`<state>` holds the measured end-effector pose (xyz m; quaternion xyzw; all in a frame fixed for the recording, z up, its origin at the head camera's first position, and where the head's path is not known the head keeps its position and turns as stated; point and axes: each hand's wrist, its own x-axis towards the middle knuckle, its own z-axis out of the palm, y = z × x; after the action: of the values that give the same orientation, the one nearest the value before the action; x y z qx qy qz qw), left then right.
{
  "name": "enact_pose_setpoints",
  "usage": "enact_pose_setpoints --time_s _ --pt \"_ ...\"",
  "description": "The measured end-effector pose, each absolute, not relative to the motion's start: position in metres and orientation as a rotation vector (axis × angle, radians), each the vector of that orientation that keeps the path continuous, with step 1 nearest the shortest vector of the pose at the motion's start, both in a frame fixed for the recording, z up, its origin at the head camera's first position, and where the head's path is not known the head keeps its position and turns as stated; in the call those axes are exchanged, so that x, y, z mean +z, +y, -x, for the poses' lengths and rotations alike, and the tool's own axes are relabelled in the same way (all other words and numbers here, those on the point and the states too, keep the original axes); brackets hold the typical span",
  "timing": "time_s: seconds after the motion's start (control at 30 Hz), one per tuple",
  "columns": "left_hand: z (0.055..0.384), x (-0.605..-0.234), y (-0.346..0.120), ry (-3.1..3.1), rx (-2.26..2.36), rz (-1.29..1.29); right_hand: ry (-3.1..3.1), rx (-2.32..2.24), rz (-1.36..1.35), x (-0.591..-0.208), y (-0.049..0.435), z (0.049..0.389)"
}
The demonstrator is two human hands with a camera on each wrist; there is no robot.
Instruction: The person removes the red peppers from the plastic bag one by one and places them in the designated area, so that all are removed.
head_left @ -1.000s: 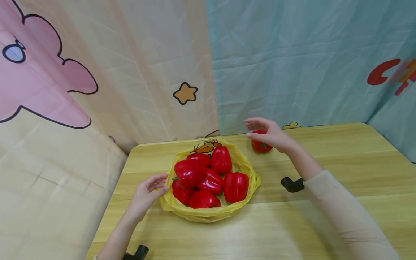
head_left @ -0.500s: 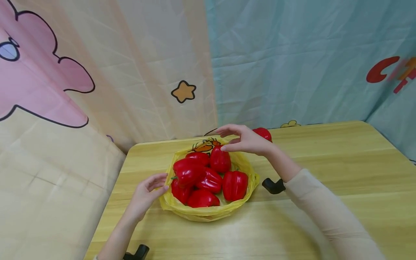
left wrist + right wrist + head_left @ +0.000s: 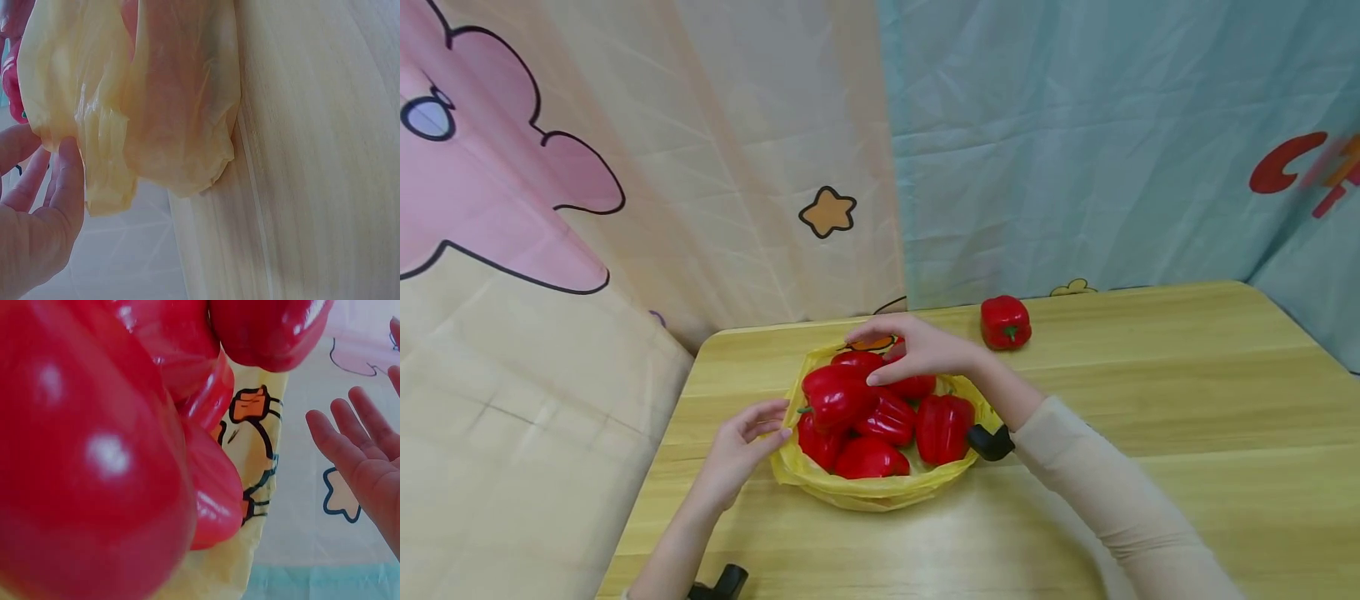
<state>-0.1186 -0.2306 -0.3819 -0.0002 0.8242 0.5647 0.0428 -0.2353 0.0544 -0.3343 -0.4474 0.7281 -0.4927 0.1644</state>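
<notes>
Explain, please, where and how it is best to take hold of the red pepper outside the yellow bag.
I would grip the red pepper across its rounded left and right sides, coming from above with the right hand. It rests alone on the table with both sides exposed; its short green stem faces the person and looks too small.

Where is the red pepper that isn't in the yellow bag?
In the head view, the pepper sits far back on the table, by the blue cloth, right of the yellow bag.
</notes>
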Motion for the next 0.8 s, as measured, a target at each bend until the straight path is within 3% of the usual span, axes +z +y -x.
enact_pose_setpoints --time_s 0.8 --pt "0.119 -0.381 -0.228 2.529 1.734 0.005 2.002 -1.381 1.219 -0.353 0.025 0.230"
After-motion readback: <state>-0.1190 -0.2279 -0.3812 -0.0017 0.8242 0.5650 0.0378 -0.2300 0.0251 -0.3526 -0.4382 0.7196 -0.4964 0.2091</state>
